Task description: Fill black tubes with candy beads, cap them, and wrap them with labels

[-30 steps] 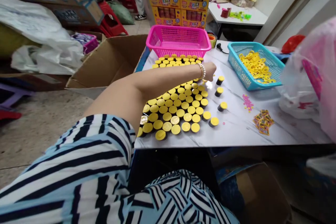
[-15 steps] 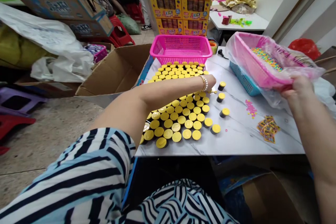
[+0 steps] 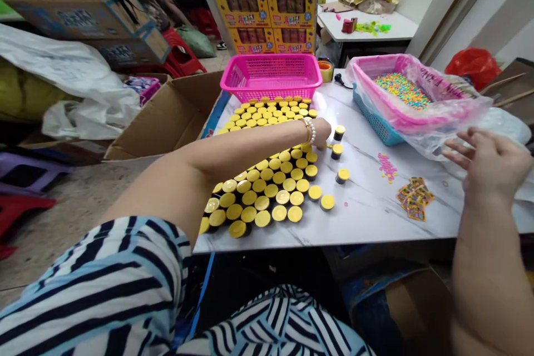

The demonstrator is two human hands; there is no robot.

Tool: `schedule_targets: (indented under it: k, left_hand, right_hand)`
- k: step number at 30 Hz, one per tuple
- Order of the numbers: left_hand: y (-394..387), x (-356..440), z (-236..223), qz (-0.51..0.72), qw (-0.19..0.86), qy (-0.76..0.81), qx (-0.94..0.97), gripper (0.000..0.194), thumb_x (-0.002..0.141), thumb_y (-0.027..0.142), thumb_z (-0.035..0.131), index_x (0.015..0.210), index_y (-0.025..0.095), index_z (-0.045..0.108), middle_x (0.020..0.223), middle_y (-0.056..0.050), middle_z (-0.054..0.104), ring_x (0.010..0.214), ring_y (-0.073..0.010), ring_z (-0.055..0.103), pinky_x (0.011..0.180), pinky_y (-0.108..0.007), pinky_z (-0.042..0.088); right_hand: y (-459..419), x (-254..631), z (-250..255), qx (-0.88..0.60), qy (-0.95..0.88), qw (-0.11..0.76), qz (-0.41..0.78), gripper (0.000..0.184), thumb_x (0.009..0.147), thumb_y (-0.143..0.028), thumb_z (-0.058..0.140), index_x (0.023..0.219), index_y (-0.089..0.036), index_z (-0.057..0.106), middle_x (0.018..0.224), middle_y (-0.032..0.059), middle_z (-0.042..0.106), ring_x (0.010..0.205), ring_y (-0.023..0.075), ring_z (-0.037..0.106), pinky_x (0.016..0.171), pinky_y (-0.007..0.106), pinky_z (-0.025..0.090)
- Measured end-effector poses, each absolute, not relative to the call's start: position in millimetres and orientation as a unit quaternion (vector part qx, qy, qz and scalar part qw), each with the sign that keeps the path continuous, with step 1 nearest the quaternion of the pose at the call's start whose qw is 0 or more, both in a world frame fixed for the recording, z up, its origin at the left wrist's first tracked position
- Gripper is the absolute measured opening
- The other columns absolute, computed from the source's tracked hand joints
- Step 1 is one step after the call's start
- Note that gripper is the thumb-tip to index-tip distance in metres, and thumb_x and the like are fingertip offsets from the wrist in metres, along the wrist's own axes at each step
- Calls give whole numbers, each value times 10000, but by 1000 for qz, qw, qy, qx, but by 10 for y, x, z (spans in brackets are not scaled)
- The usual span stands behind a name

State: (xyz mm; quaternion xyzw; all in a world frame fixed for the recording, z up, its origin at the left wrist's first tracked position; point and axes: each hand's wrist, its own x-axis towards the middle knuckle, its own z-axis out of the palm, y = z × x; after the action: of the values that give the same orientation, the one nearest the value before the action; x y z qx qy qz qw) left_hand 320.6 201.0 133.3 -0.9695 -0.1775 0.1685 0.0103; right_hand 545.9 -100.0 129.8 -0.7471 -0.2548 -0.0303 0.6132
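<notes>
Several small black tubs with yellow lids (image 3: 267,189) stand packed together on a white marble-look table (image 3: 367,211). My left hand (image 3: 322,132), with a pearl bracelet at the wrist, reaches across them to the group's right edge, its fingers curled down and mostly hidden. Three separate tubs (image 3: 339,132) stand just right of it. My right hand (image 3: 486,161) hovers open with fingers spread, just off a clear plastic bag around a pink basket of coloured beads (image 3: 400,92). That basket rests on a blue basket (image 3: 373,117).
An empty pink basket (image 3: 271,75) sits at the table's far edge. Pink beads (image 3: 386,164) and small printed stickers (image 3: 415,197) lie on the table. An open cardboard box (image 3: 167,117) stands left; yellow cartons (image 3: 267,5) are stacked behind.
My right hand brought the bagged pink basket of beads over the blue basket, set it down and let go, now hovering open. My left hand stayed by the tubs.
</notes>
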Motion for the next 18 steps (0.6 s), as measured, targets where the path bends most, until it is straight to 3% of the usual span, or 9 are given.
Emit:
schedule_targets:
  k: [4,7,13,18]
  left_hand:
    - [1973,3233,1380,199,12,-203,-959,444,702,266,819,1142,206,821,1104,-66,805,1031,-223,676,930,-290,468]
    - [1950,3291,1432,229,18,-217,-949,463,717,277,821,1174,199,809,1011,-41,814,954,-199,683,900,-277,475]
    - [1768,3415,1549,274,57,-217,-935,352,699,315,823,1040,229,818,914,-7,810,894,-174,681,861,-250,481]
    - [1771,3515,1971,278,109,-211,-931,315,680,386,847,909,174,806,874,-40,796,914,-180,665,877,-255,471]
  right_hand:
    - [-1306,5331,681,-703,-209,679,-46,312,916,-281,587,1112,-72,710,986,224,751,747,245,779,736,408,645]
    - [-1352,5345,404,-689,-197,695,-63,324,893,-264,584,1115,-86,740,882,177,745,677,234,752,704,418,639]
    - [-1469,5403,289,-688,-179,698,-82,343,903,-274,556,1107,-102,772,866,175,755,658,233,748,641,369,613]
    - [-1484,5422,254,-761,-182,621,-41,380,954,-293,499,1177,-119,753,932,179,772,735,205,751,701,313,591]
